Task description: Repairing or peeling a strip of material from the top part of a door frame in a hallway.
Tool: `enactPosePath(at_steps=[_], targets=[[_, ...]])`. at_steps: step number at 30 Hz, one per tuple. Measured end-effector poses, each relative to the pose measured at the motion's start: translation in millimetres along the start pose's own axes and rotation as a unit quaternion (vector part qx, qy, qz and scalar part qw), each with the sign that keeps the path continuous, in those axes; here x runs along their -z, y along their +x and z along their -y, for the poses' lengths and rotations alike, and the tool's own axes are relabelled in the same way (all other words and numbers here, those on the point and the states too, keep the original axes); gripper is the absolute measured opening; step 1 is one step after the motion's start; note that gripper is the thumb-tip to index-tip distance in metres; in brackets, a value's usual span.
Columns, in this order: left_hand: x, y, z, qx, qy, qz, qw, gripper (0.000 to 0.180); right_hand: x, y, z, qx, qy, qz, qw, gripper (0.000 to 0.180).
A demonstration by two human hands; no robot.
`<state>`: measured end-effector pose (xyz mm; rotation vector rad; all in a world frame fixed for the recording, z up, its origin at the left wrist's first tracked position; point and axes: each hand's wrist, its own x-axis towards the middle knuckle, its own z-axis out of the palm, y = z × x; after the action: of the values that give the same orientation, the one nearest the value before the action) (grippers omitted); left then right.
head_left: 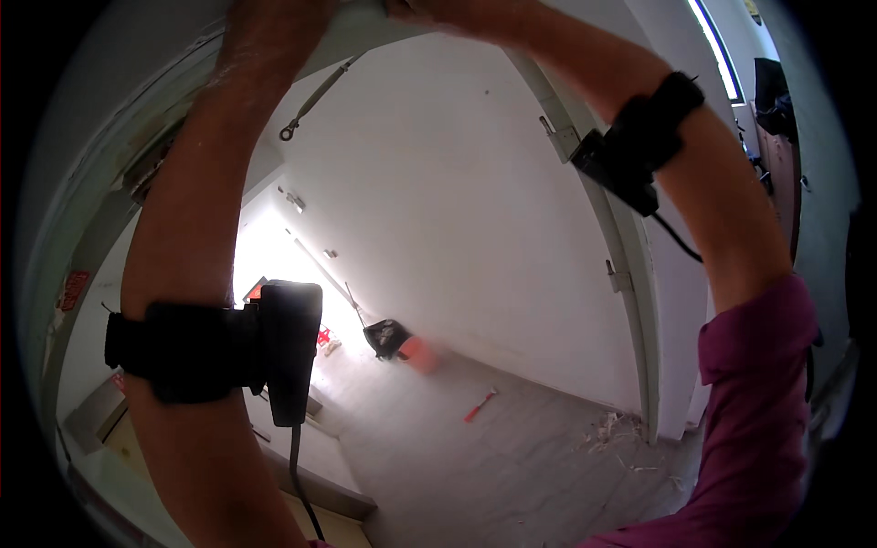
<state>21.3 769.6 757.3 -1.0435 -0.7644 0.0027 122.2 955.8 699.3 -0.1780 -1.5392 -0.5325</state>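
Both my arms reach up to the top of a grey-green door frame. At the upper edge of the view, my left hand is against or close to the frame's head, its fingers cut off. My right hand is a little to the right of it along the same piece; only a small part shows, and what it may hold is hidden. Just below and between the hands, a metal rod with a ring at its lower end hangs from the frame.
Hinge plates stick out from the right jamb. On the grey floor lie a red-handled tool, a heap of shavings, a black bag and an orange bucket. Black devices with cables are strapped to both forearms.
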Motion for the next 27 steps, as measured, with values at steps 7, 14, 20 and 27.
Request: enactPosePath(at_steps=[7, 14, 20, 27], targets=[[2.5, -1.8, -3.0, -0.003, -0.018, -0.008, 1.0, 0.016, 19.6, 7.5, -0.3, 0.024, -0.069, 0.106, 0.992, 0.037], [5.5, -4.9, -6.9, -0.005, 0.008, -0.015, 1.0, 0.016, 20.0, -28.9, 23.7, -0.231, 0.315, 0.058, 0.919, 0.05], [0.7, -1.7, -1.3, 0.002, 0.006, 0.003, 1.0, 0.016, 9.5, -24.7, 37.1, -0.315, 0.399, -0.013, 0.861, 0.038], [7.8, -4.2, -11.9, 0.018, 0.057, 0.039, 0.997, 0.017, 16.7, -9.4, 13.7, -0.23, 0.236, 0.054, 0.943, 0.033]])
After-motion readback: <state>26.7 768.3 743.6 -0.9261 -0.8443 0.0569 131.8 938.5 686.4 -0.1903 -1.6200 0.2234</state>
